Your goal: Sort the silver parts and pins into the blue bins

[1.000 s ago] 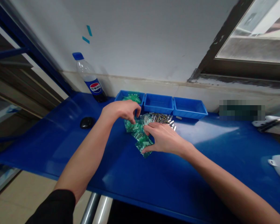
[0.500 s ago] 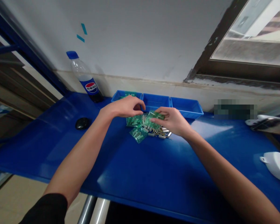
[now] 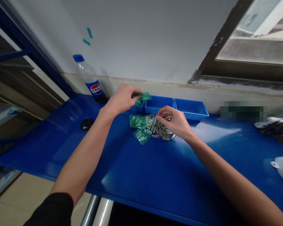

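The green bag (image 3: pixel 145 96) seems passed from the right hand (image 3: pixel 175 121) — its grip I cannot tell — to the left hand (image 3: pixel 123 96), pinched above the blue trays (image 3: pixel 159 102), eleven o'clock from the metal pins (image 3: pixel 163 129), so now apart from them.

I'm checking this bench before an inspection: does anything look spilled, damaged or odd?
Loose metal parts lie heaped on the table in front of the blue bins, a jumble that could pass for a spill. The window frame has a ragged, patchy edge, perhaps chipped.

3 trays (image 3: pixel 159 103) behind parts pile (image 3: pixel 162 129) | bottle (image 3: pixel 94 88) leftmost behind (mouse (image 3: pixel 86 124) before it)
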Demonstrator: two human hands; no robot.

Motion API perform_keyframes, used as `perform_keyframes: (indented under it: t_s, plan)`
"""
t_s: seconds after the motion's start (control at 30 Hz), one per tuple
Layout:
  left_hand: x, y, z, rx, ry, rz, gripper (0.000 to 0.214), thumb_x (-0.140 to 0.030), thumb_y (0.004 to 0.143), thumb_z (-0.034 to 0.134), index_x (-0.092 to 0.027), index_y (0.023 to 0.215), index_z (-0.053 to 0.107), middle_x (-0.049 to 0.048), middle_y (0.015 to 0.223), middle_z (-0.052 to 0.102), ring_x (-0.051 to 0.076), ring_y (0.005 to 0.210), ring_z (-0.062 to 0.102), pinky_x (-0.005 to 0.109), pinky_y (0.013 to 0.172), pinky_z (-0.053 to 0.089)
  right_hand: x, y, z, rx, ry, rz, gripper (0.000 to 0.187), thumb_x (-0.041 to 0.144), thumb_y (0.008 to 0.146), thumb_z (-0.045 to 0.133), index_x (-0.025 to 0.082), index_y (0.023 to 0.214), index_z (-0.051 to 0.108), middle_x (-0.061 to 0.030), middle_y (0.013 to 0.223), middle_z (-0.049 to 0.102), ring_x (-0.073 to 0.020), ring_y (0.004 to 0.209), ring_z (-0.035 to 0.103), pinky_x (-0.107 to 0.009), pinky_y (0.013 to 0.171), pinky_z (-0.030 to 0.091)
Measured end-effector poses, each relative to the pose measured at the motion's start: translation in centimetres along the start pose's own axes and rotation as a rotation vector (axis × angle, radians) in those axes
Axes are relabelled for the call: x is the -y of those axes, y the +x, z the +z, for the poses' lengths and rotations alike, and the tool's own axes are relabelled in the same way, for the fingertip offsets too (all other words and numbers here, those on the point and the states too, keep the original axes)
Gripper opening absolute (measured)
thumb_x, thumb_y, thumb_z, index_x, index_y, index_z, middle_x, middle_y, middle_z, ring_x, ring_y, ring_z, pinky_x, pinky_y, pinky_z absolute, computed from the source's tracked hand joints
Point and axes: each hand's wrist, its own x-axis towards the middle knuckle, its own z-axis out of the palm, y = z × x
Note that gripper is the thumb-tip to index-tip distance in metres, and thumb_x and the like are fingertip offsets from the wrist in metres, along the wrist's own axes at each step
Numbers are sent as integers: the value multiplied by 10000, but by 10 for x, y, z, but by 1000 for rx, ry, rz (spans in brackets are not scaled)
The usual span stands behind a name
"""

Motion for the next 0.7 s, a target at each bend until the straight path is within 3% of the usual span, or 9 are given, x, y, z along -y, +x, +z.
perform_keyframes:
  t_s: [0.07, 0.23, 0.37, 0.5, 0.7]
  plan:
    - [12, 0, 1, -92, 121, -71, 328, -212, 949, 539, -212, 1160, 790, 102, 1175, 786, 250, 1122, 705, 359, 992, 518, -4, -1, 2, 23, -148, -97, 134, 332, 904, 675, 221, 975, 697, -82, 996, 786, -259, 947, 738, -431, 862, 579]
    - [32, -1, 9, 141, 254, -100, 314, -138, 866, 601, -168, 1111, 795, 141, 1197, 763, 276, 1156, 680, 358, 1044, 505, -14, -3, 14, 138, -383, -322, 382, 265, 913, 657, 212, 1291, 677, -124, 1316, 725, -332, 1261, 635, -530, 1081, 497]
    - [26, 2, 6, 132, 238, -16, 349, -163, 896, 571, -160, 1172, 785, 128, 1169, 776, 262, 1133, 693, 336, 1050, 507, -20, -7, 22, 205, -466, -353, 595, 294, 923, 669, 232, 1502, 547, -137, 1430, 666, -359, 1394, 543, -570, 1128, 453]
    - [9, 1, -1, 147, 184, 50, 385, -182, 933, 530, -173, 1224, 783, 111, 1240, 772, 261, 1182, 699, 336, 1073, 490, -19, -9, 26, 189, -528, -334, 494, 255, 977, 607, 219, 1469, 591, -160, 1315, 728, -344, 1342, 596, -535, 1065, 486]
    - [-4, -4, -2, 333, 73, 101, 342, -235, 925, 591, -243, 1191, 805, 63, 1181, 800, 245, 1066, 745, 332, 956, 533, -13, -9, 21, 240, -571, -427, 296, 209, 1028, 518, 200, 1217, 746, -164, 1170, 784, -317, 1144, 712, -494, 1017, 474]
